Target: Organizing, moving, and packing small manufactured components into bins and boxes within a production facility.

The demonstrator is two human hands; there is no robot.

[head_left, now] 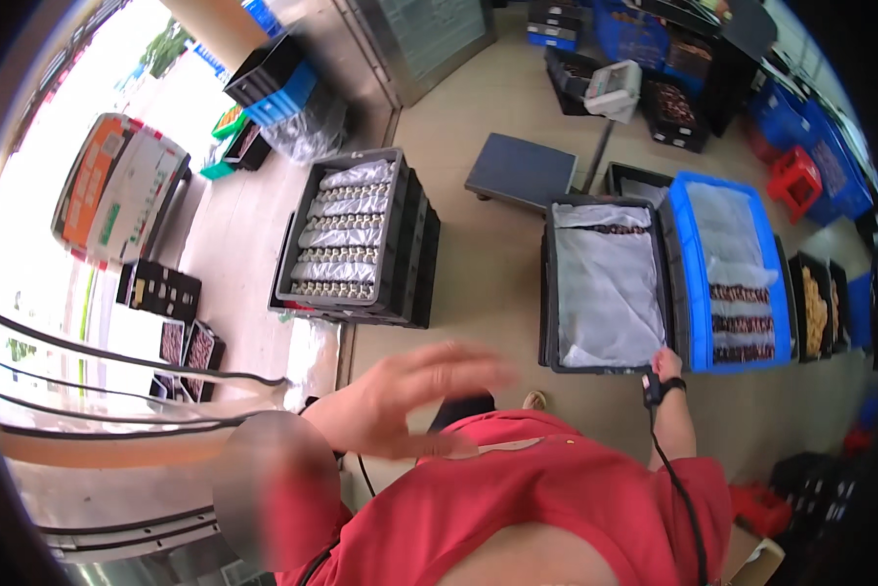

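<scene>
My left hand is raised in front of my red shirt, fingers stretched out and slightly blurred, with nothing in it. My right hand is closed at the near right corner of a black crate, seemingly on its rim. A white sheet covers most of this crate, and a row of dark pieces shows at its far end. Right beside it stands a blue crate, partly covered by a pale sheet, with rows of dark pieces at its near end.
A stack of dark crates with pale sheets between rows of pieces stands at left. Beyond the black crate is a platform scale with a display. A red stool stands far right. A vehicle is outside at left.
</scene>
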